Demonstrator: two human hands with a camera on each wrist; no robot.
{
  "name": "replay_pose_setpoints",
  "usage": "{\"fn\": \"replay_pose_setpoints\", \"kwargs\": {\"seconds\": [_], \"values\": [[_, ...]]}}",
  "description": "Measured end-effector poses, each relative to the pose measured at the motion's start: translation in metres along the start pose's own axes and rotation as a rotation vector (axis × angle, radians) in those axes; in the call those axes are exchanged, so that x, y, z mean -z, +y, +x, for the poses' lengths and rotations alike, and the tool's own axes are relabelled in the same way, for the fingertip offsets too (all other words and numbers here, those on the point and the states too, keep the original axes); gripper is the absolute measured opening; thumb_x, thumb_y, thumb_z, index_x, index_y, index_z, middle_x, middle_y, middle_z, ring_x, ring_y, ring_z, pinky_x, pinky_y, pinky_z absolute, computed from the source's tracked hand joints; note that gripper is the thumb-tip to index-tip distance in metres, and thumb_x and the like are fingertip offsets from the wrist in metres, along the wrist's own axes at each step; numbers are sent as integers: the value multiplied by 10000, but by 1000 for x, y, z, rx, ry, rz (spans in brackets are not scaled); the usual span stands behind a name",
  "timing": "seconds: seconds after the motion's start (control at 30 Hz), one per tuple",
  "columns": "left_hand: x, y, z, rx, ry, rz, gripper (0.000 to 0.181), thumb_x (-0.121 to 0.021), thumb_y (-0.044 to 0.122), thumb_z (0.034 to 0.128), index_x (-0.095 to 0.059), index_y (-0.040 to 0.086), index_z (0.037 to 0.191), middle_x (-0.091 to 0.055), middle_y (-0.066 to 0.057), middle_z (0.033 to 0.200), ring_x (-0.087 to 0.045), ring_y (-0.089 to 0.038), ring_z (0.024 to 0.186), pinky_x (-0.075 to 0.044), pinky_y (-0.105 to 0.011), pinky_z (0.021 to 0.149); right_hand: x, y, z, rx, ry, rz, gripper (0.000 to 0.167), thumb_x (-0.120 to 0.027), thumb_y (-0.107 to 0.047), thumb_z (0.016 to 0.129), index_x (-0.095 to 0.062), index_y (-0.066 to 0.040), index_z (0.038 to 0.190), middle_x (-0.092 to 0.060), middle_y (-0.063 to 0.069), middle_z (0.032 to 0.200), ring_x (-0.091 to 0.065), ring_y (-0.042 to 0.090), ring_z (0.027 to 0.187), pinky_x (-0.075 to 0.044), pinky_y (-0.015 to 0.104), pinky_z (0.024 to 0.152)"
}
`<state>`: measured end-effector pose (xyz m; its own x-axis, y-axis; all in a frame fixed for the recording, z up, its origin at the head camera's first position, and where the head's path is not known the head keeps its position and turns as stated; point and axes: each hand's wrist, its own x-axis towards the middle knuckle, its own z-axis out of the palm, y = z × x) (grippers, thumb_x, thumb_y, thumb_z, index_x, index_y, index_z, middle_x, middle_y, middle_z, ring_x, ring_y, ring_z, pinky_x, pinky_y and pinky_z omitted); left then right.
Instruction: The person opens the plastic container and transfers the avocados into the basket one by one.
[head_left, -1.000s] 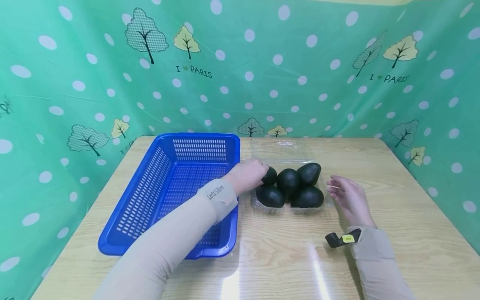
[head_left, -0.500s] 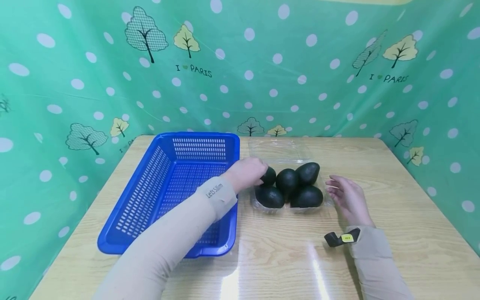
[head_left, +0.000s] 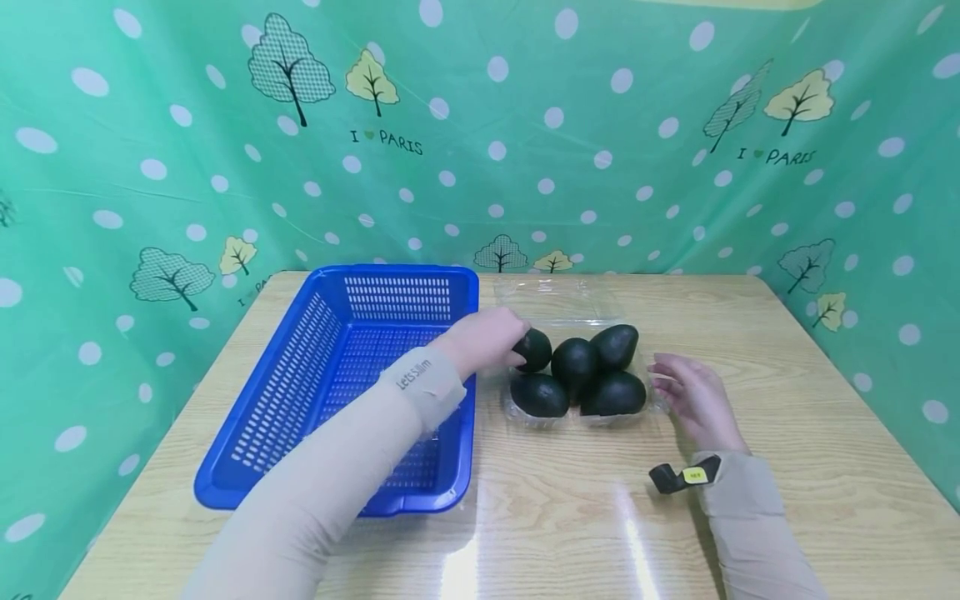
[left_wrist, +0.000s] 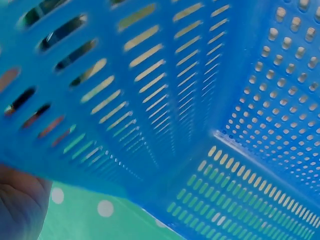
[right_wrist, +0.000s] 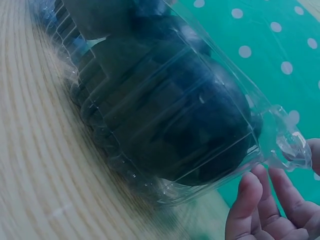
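Note:
Several dark avocados (head_left: pixel 575 363) sit in a clear plastic clamshell container (head_left: pixel 542 422), its lid (head_left: pixel 555 300) folded back behind. My left hand (head_left: pixel 486 340) is at the back-left avocado (head_left: pixel 535 350), thumb and fingers spread beside it; some fingertips are hidden. In the left wrist view only part of this hand (left_wrist: pixel 22 200) shows behind the basket wall. Beside the container's right edge is my right hand (head_left: pixel 699 400), fingers loosely bent. The right wrist view shows its fingertips (right_wrist: pixel 250 187) against the rim's corner (right_wrist: pixel 287 145), with avocados behind the clear wall.
A blue plastic basket (head_left: pixel 463 467) with slotted walls stands to the left, under my left forearm. Wood-patterned table (head_left: pixel 555 517) lies underneath. A green dotted curtain (head_left: pixel 480 183) hangs behind and at both sides. A black strap (head_left: pixel 684 477) is on the right wrist.
My left hand has drawn slightly left, uncovering more of the back-left avocado. The right hand and the other avocados stay nearly where they were.

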<state>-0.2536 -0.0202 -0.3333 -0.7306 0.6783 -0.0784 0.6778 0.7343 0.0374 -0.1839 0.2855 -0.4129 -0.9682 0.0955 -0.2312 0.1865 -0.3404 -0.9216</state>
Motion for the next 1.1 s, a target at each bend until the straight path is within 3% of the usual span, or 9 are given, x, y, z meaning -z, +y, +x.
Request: {"fn": "replay_pose_setpoints", "kwargs": {"seconds": [0.27,0.63,0.83,1.1], "values": [[9,-12,-7,-25,108,-143,310,-727,311,908,-697,79,1111,-727,-25,946,-637,-140,795,-539,-269,752,0,1,2,-20,-6,-37,111,-628,-164,978,-719,-173,916,-686,-72,883,-622,80,762,-534,167,710],[13,-26,-21,-33,237,-357,384,-761,299,876,-702,98,1198,-744,-43,956,-666,-138,807,-558,-248,750,-1,3,1,-18,1,-48,69,-634,-172,974,-694,-166,939,-695,-74,883,-628,75,768,-530,164,710],[17,-36,-31,-2,296,-519,463,-792,324,846,-690,119,1249,-744,-57,993,-691,-152,845,-568,-278,768,-1,4,2,-2,-6,-47,80,-640,-166,970,-708,-162,926,-698,-70,878,-630,74,757,-534,161,698],[16,-49,-44,70,301,-692,497,-818,320,820,-687,126,1257,-729,-61,1108,-713,-159,961,-571,-352,896,0,6,0,-7,-10,-66,94,-645,-173,968,-717,-188,910,-689,-69,905,-626,73,774,-527,156,692]]}}
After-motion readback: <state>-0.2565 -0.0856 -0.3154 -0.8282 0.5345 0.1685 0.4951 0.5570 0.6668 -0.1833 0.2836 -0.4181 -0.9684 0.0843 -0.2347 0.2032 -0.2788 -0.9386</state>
